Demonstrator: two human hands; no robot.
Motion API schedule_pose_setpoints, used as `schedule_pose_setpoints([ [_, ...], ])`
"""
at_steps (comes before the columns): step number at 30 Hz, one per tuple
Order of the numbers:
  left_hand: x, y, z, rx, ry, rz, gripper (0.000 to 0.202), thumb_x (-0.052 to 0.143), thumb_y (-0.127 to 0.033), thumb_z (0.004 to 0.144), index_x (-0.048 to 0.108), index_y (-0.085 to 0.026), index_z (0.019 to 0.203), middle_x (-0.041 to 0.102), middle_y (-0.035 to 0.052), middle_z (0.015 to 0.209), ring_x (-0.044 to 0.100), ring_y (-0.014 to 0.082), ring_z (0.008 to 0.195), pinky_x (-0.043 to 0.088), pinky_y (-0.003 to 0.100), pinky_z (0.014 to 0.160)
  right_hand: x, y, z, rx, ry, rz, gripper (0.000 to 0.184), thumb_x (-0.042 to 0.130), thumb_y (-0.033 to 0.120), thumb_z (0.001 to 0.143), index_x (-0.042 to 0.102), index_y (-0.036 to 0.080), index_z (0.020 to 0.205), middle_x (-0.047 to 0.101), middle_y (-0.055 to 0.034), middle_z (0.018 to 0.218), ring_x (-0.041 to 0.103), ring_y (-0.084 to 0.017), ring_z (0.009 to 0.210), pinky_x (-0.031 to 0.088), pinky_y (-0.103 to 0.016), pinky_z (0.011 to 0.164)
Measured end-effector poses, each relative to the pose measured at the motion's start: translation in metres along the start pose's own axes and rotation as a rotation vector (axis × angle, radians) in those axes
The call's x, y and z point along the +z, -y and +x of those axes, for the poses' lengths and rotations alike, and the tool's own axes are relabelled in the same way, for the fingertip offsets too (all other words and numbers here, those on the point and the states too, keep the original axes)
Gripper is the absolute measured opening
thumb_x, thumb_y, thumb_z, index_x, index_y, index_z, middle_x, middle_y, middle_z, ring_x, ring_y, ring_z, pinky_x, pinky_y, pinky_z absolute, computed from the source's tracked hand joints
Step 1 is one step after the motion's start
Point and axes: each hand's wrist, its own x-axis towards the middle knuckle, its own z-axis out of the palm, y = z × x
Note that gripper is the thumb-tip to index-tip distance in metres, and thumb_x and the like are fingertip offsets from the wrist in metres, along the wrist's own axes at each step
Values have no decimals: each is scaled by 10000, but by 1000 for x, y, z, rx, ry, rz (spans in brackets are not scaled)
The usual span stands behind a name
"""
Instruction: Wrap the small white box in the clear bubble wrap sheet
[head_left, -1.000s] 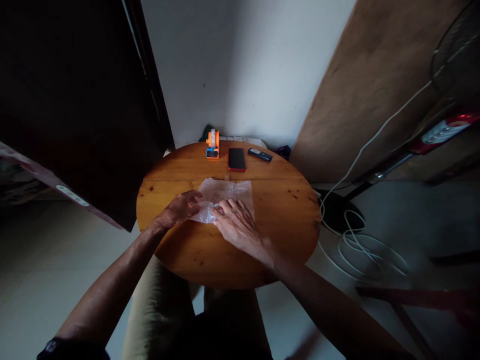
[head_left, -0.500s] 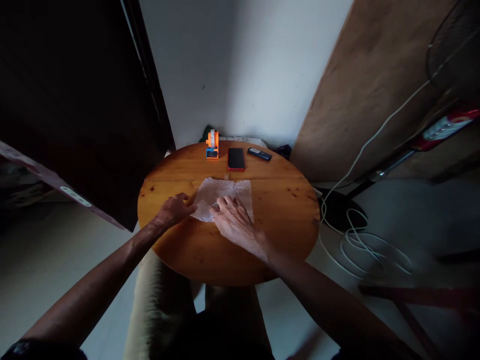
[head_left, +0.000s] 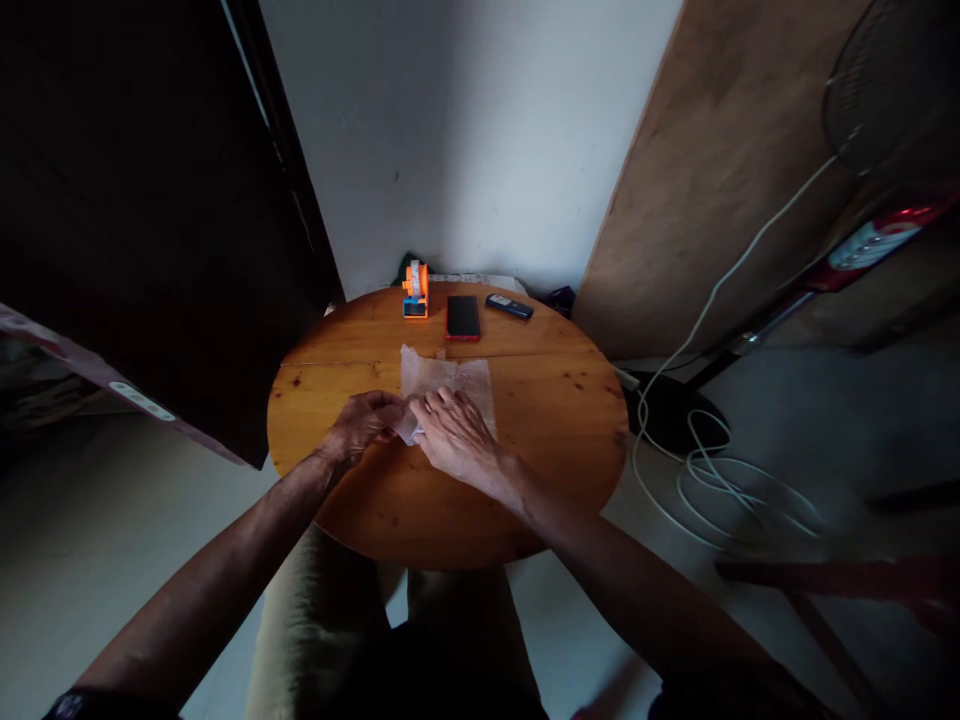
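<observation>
A sheet of clear bubble wrap (head_left: pixel 450 375) lies on the round wooden table (head_left: pixel 555 420) in front of me. My left hand (head_left: pixel 367 418) pinches the sheet's left edge, which is lifted and bunched between its fingers. Over the near part of the wrap lies my right hand (head_left: pixel 454 425), fingers curled and pressing the plastic down close to the left fingertips. Whatever may be under the right fingers is hidden.
An orange and blue tape dispenser (head_left: pixel 415 290), a phone with a red edge (head_left: pixel 463 318) and a small dark keypad handset (head_left: pixel 509 306) sit at the table's far side. A fan stand (head_left: pixel 780 320) and coiled white cable (head_left: pixel 720 480) are on the right. A dark door stands left.
My left hand has closed on the wrap's left edge and moved slightly right. That side of the sheet is now folded up and gathered. My right hand stays on the wrap.
</observation>
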Motion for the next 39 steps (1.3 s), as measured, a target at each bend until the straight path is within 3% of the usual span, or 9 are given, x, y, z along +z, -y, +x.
schedule_pose_setpoints([
  [3, 15, -3, -1, 48, 51, 5, 158, 611, -226, 586, 618, -139, 717, 613, -20, 549, 517, 88, 476, 398, 202, 496, -2, 1, 4, 44, 12, 47, 645, 592, 237, 898, 358, 39, 1466, 651, -198, 1166, 523, -317, 1144, 385, -458, 997],
  [5, 22, -5, -1, 108, 80, 56, 127, 589, -216, 589, 609, -141, 690, 586, -28, 523, 502, 88, 474, 390, 206, 502, -6, 0, 6, 57, 27, 73, 710, 615, 239, 880, 315, 31, 1489, 659, -206, 1170, 538, -323, 1145, 376, -469, 1012],
  [9, 22, -12, 0, 146, 222, 191, 153, 561, -243, 625, 632, -139, 713, 580, -27, 554, 509, 96, 509, 392, 214, 525, -19, -12, -3, 31, 60, 176, 636, 609, 189, 843, 404, 75, 1434, 677, -183, 1171, 588, -303, 1111, 402, -452, 997],
  [12, 18, -14, 4, 123, 333, 274, 210, 524, -236, 649, 660, -137, 775, 578, -26, 576, 514, 103, 525, 403, 220, 539, -25, -34, -23, 16, -31, 324, 592, 617, 195, 824, 466, 148, 1394, 649, -145, 1265, 582, -278, 1173, 421, -430, 1013],
  [15, 20, -13, 9, 152, 291, 422, 227, 507, -220, 683, 687, -131, 789, 573, -23, 579, 510, 109, 532, 390, 220, 530, -21, -58, -48, 272, -127, 437, 522, 591, 236, 851, 513, 174, 1363, 676, -116, 1215, 640, -240, 1061, 475, -395, 944],
  [18, 25, -11, 9, 249, 207, 652, 218, 549, -207, 720, 731, -134, 815, 622, 0, 637, 551, 126, 597, 405, 227, 567, -10, -71, -68, 514, -6, 525, 525, 619, 339, 853, 540, 159, 1340, 718, -96, 1085, 673, -196, 851, 509, -331, 808],
  [21, 27, -12, 5, 442, 107, 865, 183, 610, -204, 750, 759, -159, 845, 688, 50, 805, 616, 171, 755, 471, 259, 708, -2, -70, -74, 636, 55, 614, 611, 643, 418, 848, 504, 153, 1381, 728, -93, 1031, 677, -187, 816, 509, -304, 771],
  [26, 27, -8, 5, 662, 82, 906, 95, 662, -166, 759, 746, -171, 804, 699, 109, 1040, 629, 241, 1019, 475, 328, 959, -2, -57, -59, 677, 59, 670, 750, 632, 466, 861, 400, 100, 1475, 725, -136, 1043, 686, -228, 893, 508, -325, 789],
  [39, 34, -7, 2, 596, 140, 961, 179, 568, -130, 820, 714, -167, 916, 718, 90, 914, 642, 203, 861, 492, 286, 830, 11, -44, -28, 718, 70, 420, 610, 557, 269, 891, 421, 125, 1468, 705, -157, 1188, 691, -240, 998, 510, -312, 841],
])
